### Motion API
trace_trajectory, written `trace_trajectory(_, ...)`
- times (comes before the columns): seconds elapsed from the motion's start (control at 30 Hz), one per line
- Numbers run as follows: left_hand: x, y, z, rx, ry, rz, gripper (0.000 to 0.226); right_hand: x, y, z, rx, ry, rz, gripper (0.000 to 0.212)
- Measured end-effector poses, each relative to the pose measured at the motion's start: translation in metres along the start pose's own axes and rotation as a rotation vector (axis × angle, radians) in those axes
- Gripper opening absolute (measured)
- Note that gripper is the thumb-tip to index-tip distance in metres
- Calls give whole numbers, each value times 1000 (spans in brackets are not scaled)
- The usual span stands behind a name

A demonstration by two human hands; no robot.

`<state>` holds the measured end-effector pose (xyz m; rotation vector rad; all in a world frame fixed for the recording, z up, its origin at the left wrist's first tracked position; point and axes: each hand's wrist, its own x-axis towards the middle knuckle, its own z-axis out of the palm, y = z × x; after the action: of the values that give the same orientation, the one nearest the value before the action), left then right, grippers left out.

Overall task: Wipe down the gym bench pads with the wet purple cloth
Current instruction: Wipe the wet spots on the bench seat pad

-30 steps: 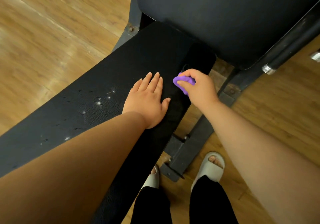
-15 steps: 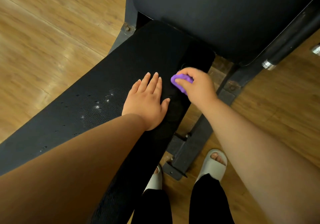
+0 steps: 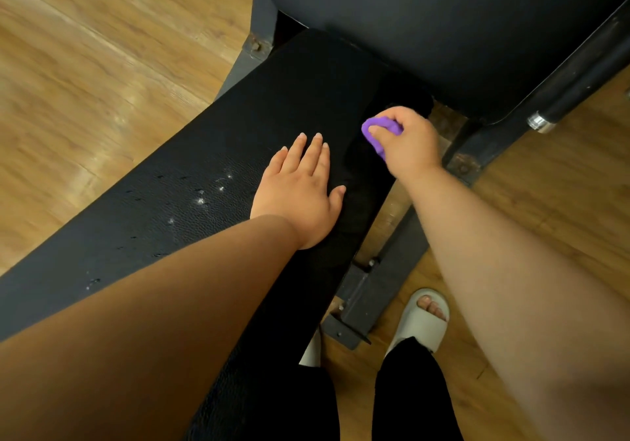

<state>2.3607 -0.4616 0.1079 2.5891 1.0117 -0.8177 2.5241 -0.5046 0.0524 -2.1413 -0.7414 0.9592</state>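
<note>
The surface [image 3: 211, 202] is a long black bench pad of grained vinyl. It runs from the lower left of the view up toward a smoother dark back pad [image 3: 443, 31] that rises at its far end. Midway along the surface sits a scatter of small white scuff marks [image 3: 201, 198] and tiny nicks in the vinyl.

The left hand [image 3: 300, 195] lies palm down on the surface just past those marks. Its fingers are straight and close together, the thumb is out to the side, and it holds nothing. The right hand [image 3: 409, 144] is at the far right corner of the surface, close under the back pad. Its fingers and thumb are curled round a small bunched purple cloth [image 3: 378, 130], which meets the top of the surface near its right edge.

Under the right side of the surface a dark grey metal frame [image 3: 368, 287] with bolted plates reaches the floor. Off the surface's far right end a black bar with a chrome collar [image 3: 579, 79] slants beside the back pad. All around the surface lies a floor of warm brown wood-grain planks [image 3: 102, 66] with a soft sheen. By the near right edge of the surface stand the person's legs in black trousers [image 3: 409, 389]. A white open-toed slide sandal [image 3: 422, 321] is on the foot farther from the surface.
</note>
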Motion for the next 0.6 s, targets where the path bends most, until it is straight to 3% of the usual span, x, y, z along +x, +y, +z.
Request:
trace_trajectory(0.17,0,-1,0,1,-3,6,68,-43,0,7,-13,-101,-140,12)
trace_trajectory(0.27,1,-2,0,0,-8,10,68,-32,0,-1,-21,-141,-113,18)
trace_trajectory(0.4,2,-2,0,-7,-9,9,69,-16,-8,2,45,-60,-16,13)
trace_trajectory(0.6,2,-3,1,-10,-13,19,69,-48,-2,4,-22,-133,-121,12)
